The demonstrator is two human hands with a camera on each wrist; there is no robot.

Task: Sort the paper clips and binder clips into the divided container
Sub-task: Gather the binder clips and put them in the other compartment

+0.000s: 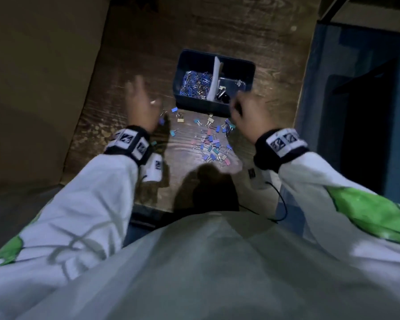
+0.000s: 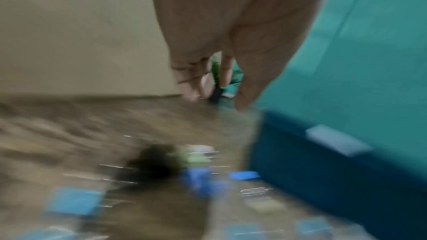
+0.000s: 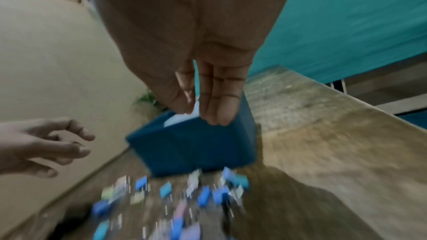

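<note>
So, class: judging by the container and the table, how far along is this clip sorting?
Partly done. The container holds paper clips left of its white divider and a few binder clips right of it. The left hand looks empty; the right hand is too blurred to judge. Many coloured binder clips remain on the table.

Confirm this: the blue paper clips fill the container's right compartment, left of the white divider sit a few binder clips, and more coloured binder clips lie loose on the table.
Sides are swapped. The head view shows the blue paper clips in the container's left compartment and the few binder clips right of the white divider. Coloured binder clips do lie loose on the table.
</note>
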